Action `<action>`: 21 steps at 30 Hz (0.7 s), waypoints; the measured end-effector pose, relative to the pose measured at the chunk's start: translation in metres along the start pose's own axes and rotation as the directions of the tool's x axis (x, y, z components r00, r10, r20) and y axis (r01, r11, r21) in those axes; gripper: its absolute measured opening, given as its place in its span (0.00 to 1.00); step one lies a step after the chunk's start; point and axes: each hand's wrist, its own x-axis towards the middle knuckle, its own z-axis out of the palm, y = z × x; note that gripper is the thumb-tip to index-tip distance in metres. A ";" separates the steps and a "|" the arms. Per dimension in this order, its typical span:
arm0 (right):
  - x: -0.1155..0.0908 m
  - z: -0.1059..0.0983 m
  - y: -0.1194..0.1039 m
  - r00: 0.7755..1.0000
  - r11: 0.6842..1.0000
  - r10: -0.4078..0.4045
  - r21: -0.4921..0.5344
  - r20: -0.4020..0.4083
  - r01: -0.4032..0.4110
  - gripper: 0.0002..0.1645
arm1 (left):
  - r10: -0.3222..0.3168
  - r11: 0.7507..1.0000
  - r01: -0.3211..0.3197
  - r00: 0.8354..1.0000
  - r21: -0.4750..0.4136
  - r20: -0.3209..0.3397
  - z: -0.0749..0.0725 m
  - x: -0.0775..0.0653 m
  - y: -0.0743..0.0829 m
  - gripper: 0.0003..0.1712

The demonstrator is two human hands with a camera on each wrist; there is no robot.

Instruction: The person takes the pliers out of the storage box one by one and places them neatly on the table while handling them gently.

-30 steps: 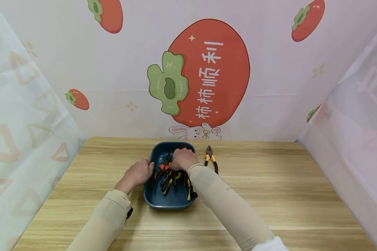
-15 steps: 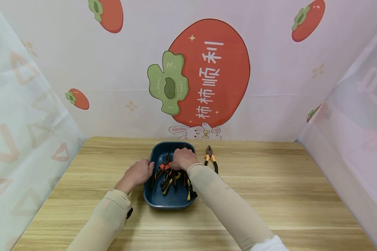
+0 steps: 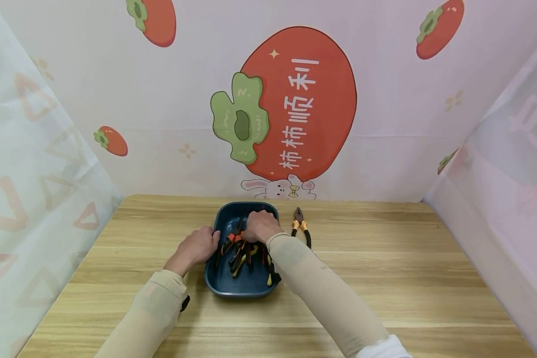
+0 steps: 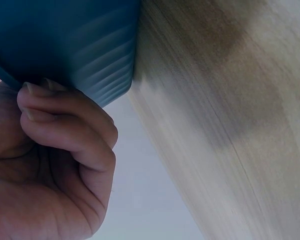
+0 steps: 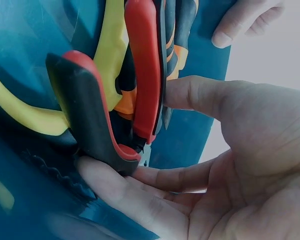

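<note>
Red pliers (image 5: 146, 97) look stiff and fairly heavy, best held by the handles (image 5: 90, 107). Right fingers (image 5: 117, 187) pinch them; left fingers (image 4: 72, 132) grip the box (image 3: 240, 295).

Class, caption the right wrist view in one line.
A bare right hand grips a red-and-black-handled tool beside curved yellow handles inside a glossy blue tray.

1. The left hand (image 4: 55, 160) fills the lower left, its fingers (image 4: 72, 132) curled and the fingertips touching a bin.
2. This blue bin (image 4: 70, 40) spans the upper left, with slanting ridges along its outer wall.
3. Beside it, the wood-grained surface (image 4: 225, 100) stretches across the right, streaked and partly in soft shadow.
4. A pale backdrop (image 4: 145, 175) shows between hand and surface.
</note>
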 end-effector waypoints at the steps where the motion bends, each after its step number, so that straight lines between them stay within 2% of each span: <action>1: 0.000 0.000 0.000 1.000 1.000 0.004 0.001 -0.002 -0.004 0.17 | -0.003 1.000 0.003 1.000 -0.002 0.002 0.000 0.000 0.000 0.20; 10: 0.001 0.002 -0.002 1.000 1.000 0.018 -0.007 -0.019 -0.018 0.22 | -0.022 1.000 0.022 1.000 -0.006 0.010 0.001 0.001 0.000 0.20; 21: 0.000 0.002 -0.002 0.999 1.000 0.002 0.000 -0.046 -0.002 0.21 | -0.004 1.000 0.004 1.000 0.003 -0.006 0.001 0.000 -0.001 0.19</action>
